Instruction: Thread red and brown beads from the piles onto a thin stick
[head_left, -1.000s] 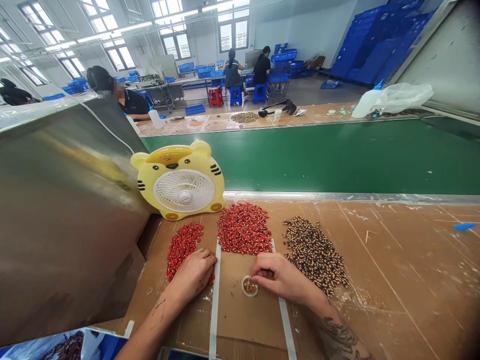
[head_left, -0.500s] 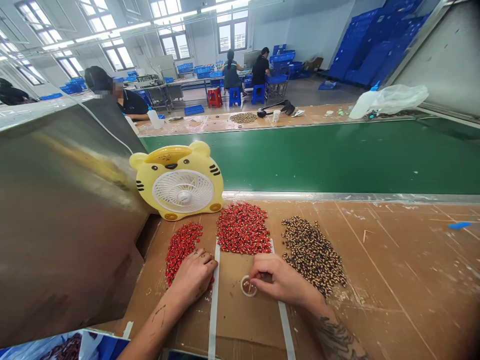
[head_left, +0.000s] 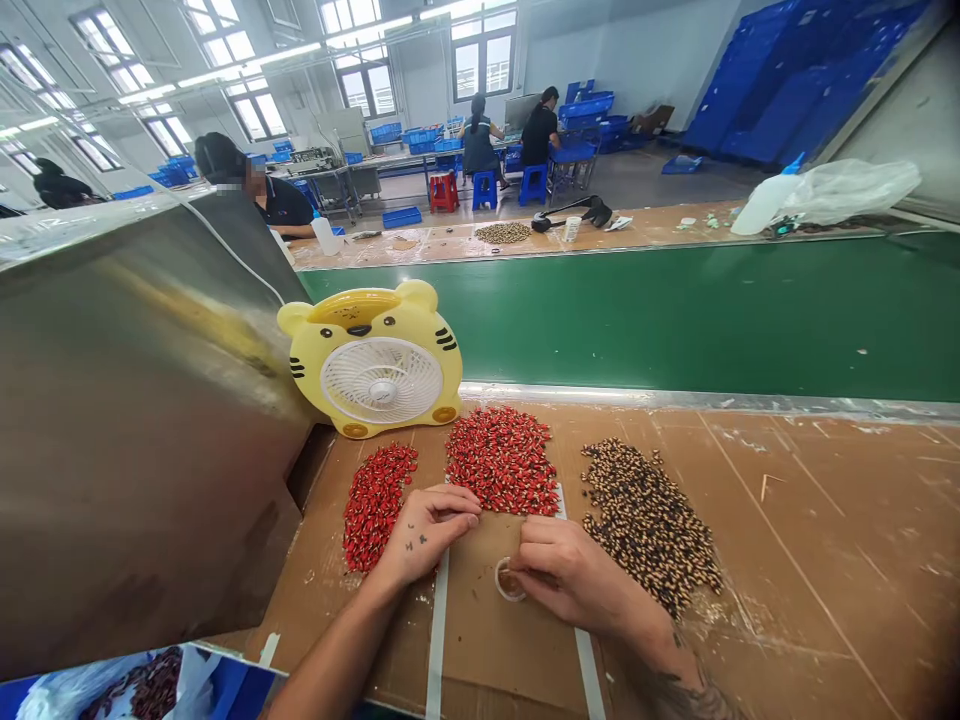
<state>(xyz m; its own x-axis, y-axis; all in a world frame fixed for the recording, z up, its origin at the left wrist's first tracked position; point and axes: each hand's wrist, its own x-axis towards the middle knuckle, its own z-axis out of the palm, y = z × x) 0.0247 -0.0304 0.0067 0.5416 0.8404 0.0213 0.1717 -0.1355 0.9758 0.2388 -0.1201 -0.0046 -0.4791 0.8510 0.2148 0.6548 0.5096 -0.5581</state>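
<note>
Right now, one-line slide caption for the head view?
Right hand at a small cup, left hand beside red beads, tan-and-black beads to the right.

no text, labels or numbers can be read anywhere

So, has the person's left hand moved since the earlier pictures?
Yes. The left hand has shifted rightward: it sat left of the white tape strip, and now its fingers reach across the strip's top end.
</note>
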